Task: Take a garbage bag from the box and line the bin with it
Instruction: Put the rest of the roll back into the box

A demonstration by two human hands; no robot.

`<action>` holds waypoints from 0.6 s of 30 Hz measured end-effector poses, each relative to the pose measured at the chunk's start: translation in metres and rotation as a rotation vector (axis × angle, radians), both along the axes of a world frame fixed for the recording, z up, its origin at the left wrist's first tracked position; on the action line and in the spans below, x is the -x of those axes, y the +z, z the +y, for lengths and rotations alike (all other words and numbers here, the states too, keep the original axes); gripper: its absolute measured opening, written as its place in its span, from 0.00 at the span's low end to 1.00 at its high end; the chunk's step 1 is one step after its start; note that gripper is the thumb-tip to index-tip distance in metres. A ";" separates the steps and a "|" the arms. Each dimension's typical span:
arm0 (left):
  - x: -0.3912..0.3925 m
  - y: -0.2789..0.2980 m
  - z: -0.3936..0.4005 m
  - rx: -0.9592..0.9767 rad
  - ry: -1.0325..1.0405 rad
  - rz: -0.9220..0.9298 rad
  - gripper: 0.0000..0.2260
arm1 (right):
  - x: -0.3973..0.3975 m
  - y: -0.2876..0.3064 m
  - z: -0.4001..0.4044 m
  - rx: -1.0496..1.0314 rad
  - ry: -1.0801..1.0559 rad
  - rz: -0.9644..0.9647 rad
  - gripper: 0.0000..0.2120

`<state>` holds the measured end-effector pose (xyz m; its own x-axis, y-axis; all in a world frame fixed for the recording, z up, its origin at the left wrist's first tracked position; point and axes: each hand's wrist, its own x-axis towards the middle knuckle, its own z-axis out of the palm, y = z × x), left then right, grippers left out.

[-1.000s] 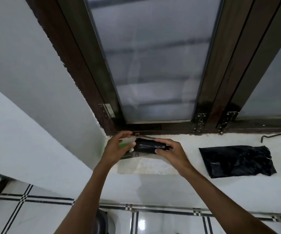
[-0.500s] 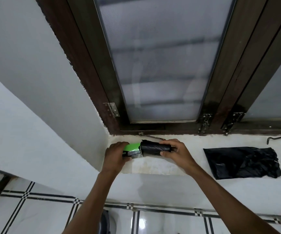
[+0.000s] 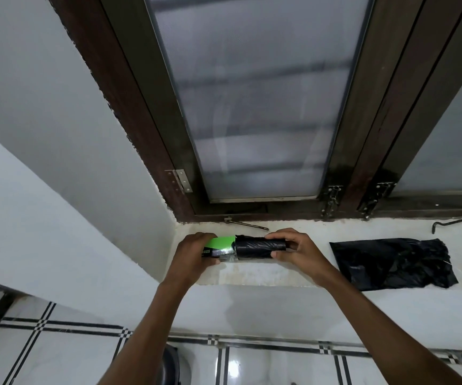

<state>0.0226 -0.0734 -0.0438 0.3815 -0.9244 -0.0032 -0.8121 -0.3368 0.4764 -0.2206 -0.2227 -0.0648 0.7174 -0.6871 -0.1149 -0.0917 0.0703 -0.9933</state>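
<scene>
A green and black garbage bag box (image 3: 220,246) lies on the white window sill (image 3: 266,275), gripped at its left end by my left hand (image 3: 193,255). A black roll of garbage bags (image 3: 257,247) sticks out of the box's right end. My right hand (image 3: 296,250) pinches the roll's right end between thumb and fingers. A loose, folded black garbage bag (image 3: 393,262) lies flat on the sill to the right. The bin is not in view.
A dark wooden window frame (image 3: 146,129) with frosted glass rises behind the sill. A metal window hook (image 3: 457,221) rests at the sill's far right, another latch (image 3: 247,224) just behind the box. Below are white tiles with black lines and a dark round object (image 3: 168,368).
The roll was held between both hands with the box mostly hidden; now the green box shows in my left hand, the roll partly inside it. The view shifted slightly.
</scene>
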 end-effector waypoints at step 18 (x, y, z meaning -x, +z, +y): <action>0.009 0.005 0.002 0.006 -0.137 0.058 0.24 | 0.005 0.001 -0.002 -0.066 -0.077 0.059 0.18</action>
<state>0.0138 -0.0711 -0.0388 0.2511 -0.9678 -0.0164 -0.8212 -0.2219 0.5258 -0.2252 -0.2249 -0.0638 0.6536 -0.7294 -0.2018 -0.1414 0.1443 -0.9794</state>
